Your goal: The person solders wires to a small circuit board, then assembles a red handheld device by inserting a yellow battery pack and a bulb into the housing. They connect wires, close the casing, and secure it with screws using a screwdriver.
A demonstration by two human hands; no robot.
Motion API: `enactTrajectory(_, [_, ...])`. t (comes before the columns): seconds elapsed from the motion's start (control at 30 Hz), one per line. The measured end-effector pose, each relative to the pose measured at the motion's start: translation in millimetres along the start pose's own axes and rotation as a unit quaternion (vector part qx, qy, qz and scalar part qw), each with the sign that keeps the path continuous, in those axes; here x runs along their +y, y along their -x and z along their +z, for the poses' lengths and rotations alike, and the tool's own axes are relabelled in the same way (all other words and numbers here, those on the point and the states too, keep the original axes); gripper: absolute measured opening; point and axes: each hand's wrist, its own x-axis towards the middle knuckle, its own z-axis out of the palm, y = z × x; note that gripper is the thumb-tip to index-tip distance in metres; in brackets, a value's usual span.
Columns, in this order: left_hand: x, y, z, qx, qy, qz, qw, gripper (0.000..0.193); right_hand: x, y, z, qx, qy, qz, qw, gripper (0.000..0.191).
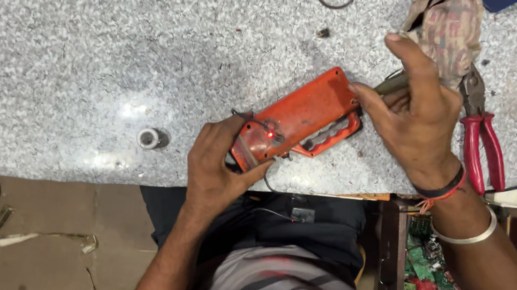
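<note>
Orange torch (302,119) lies between both hands' grip.

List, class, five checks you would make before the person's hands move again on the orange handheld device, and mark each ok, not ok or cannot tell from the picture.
1. Left hand grips the near end of the orange device: ok.
2. Right hand holds a slim tool at the device's far end: ok.
3. Tool tip seated on a screw or seam: cannot tell, the fingers hide it.
4. Small red light on the device glows, so it may be powered: not ok.
5. Red-handled pliers lie on the speckled table, apart from the device: ok.
</note>
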Motion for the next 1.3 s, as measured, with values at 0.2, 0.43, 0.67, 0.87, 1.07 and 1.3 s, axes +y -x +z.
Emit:
enactTrajectory(0.2, [-0.3,-1.5,-2.1,-0.003,0.012,-0.006,1.0,0.074,0.4,-0.3,-17.6,-0.065,-0.042,-0.058,0.995,0.052])
enactTrajectory(0.43, [-1.1,-4.8,-0.9,-0.003,0.011,-0.016,1.0,0.074,0.8,-11.8,-23.9,-0.104,0.018,0.015,0.994,0.056])
enactTrajectory(0.67, [-1.7,-10.9,-1.3,-0.01,0.005,-0.014,1.0,0.074,4.8,-21.8,-27.7,-0.146,-0.065,-0.028,0.987,0.065])
enactTrajectory(0.87, [-4.4,-12.2,0.5,-0.009,0.01,-0.009,1.0,0.075,3.0,-20.9,-15.6,-0.085,0.011,-0.028,0.996,0.067])
enactTrajectory(1.07, [-4.1,-13.4,-0.4,-0.007,0.012,-0.015,1.0,0.074,1.8,-19.2,-20.2,-0.126,-0.099,0.013,0.987,0.06])
enactTrajectory(1.3, [-3.7,-16.1,0.6,-0.02,0.004,-0.023,1.0,0.075,12.4,2.6,-7.4,-0.044,-0.049,0.054,0.996,0.058])
